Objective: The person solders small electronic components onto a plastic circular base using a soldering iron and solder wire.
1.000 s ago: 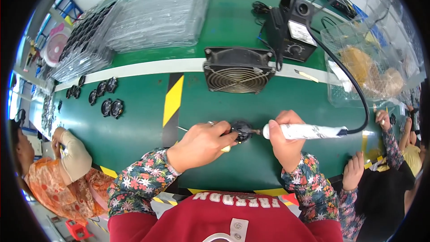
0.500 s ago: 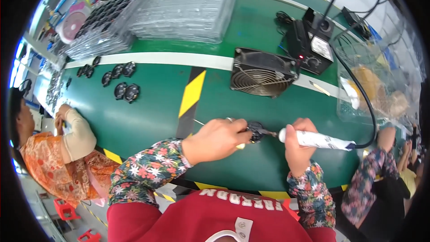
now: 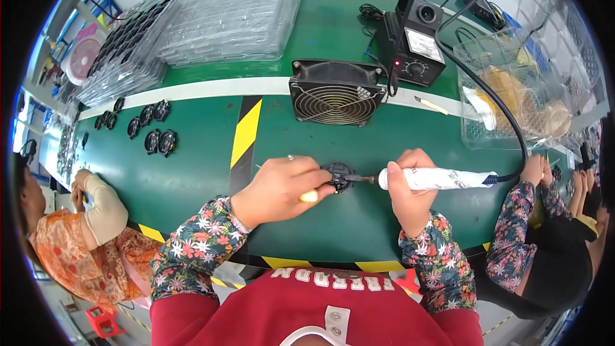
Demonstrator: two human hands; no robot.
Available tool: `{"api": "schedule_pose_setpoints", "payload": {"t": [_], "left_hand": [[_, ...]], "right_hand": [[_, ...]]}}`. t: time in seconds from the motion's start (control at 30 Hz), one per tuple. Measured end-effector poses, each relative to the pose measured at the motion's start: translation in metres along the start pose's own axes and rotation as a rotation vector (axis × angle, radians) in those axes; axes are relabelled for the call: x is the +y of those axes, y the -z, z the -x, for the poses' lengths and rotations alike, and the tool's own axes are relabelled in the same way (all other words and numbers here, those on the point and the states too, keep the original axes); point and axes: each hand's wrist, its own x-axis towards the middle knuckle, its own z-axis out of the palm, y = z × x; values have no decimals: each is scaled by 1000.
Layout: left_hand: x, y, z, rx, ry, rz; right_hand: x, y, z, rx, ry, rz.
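Note:
My left hand (image 3: 285, 186) is closed, its fingertips steadying a small round black part (image 3: 339, 178) on the green bench. A small yellow piece (image 3: 309, 197) shows at its fingers; whether it is a finger cover or something held, I cannot tell. In my right hand (image 3: 413, 189), thumb and fingers wrap round a soldering iron (image 3: 442, 179) with a white-wrapped handle. The iron lies almost level, its dark tip (image 3: 362, 179) reaching the right side of the round part. Fingers of my left hand partly cover the part's left edge.
Beyond my hands stand a black fan (image 3: 336, 93) and a black soldering station (image 3: 413, 48), cable running to the iron. Several round black parts (image 3: 160, 143) lie at left, near stacked clear trays (image 3: 230, 19). A knife (image 3: 431, 105) and a clear bin (image 3: 506, 96) are at right; co-workers sit on both sides.
The whole view has shifted, so the bench things appear further left and slightly higher. Both hands keep their holds, and the iron's tip remains at the round part.

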Motion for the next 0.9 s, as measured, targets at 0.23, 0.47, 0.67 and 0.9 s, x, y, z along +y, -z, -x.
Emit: {"api": "schedule_pose_setpoints", "payload": {"t": [0.23,0.47,0.67,0.9], "left_hand": [[5,7,-34,332,-16,419],[-3,-8,-23,223,131,571],[-3,-2,-28,280,-68,480],[16,4,-11,-265,44,-210]], "right_hand": [[4,-5,2,-42,-15,9],[4,-10,0,-51,2,61],[8,-1,-2,-20,71,96],[-8,9,-14,131,204,21]]}}
